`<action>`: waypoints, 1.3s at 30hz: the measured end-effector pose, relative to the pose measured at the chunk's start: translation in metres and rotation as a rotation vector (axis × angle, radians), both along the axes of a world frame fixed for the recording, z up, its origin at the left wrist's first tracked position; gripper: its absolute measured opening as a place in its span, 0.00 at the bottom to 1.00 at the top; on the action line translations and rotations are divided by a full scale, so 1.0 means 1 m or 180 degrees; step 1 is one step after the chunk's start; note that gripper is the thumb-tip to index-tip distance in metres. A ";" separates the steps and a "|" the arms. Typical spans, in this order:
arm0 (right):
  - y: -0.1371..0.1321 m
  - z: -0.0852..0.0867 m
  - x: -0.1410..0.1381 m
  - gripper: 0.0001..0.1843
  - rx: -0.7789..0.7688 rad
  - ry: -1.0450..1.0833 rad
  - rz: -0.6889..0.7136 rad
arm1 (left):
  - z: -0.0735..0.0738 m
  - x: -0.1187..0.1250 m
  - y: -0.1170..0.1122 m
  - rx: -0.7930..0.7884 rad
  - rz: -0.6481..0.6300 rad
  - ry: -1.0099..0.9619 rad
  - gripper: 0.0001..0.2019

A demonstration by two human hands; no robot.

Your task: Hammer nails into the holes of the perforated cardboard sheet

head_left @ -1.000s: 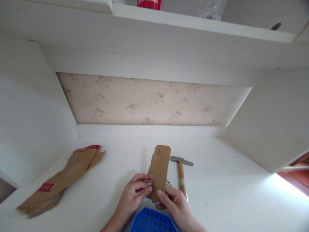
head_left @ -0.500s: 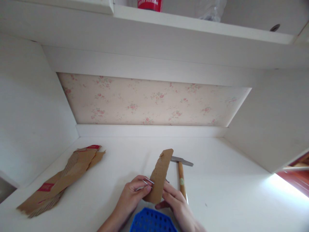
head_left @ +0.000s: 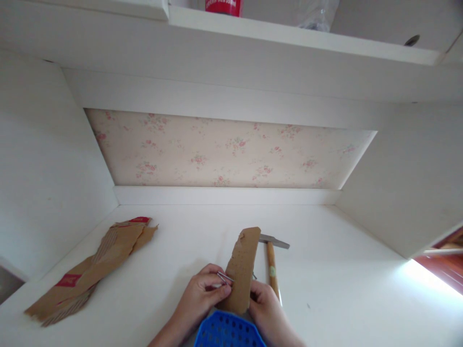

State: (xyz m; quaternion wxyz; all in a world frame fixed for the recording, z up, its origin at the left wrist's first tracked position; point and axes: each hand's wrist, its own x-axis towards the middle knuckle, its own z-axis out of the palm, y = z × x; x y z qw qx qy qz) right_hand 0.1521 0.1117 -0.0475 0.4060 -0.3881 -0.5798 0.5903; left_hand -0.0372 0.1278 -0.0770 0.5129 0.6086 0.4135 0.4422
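A narrow, torn-edged piece of cardboard [head_left: 241,270] is held upright and slightly tilted between my hands. My left hand [head_left: 198,291] is closed at its left side, thumb and fingers pinching thin metal nails [head_left: 224,276] that lie against the cardboard face. On the other side, my right hand [head_left: 266,308] grips the cardboard's lower right edge, its fingertips partly hidden behind it. A dark thin tip [head_left: 254,276] shows behind the right edge. Just below sits a blue perforated basket [head_left: 227,330]. The hammer [head_left: 272,265] lies to the right, its head partly behind the cardboard.
Torn cardboard strips [head_left: 94,270] lie on the left of the white worktop [head_left: 336,289]. White side panels flank it. Overhead runs a shelf [head_left: 289,41] with a red can [head_left: 224,6] and a clear plastic bag [head_left: 318,14].
The cardboard has tipped more upright and come slightly lower. My right hand's fingers have drawn in and closed around its lower right edge. The left hand has shifted slightly right with the nails.
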 end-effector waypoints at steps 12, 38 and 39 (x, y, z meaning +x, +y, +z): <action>0.000 0.000 0.000 0.07 -0.0096 -0.0081 -0.0116 | 0.001 0.000 -0.002 -0.0082 0.0009 0.0008 0.16; 0.000 -0.002 0.002 0.13 -0.0186 -0.0306 -0.0275 | 0.003 -0.001 -0.003 -0.0077 0.0000 0.0073 0.18; 0.000 -0.002 0.002 0.12 -0.0187 -0.0294 -0.0281 | 0.002 -0.001 -0.003 -0.0092 -0.0002 0.0073 0.18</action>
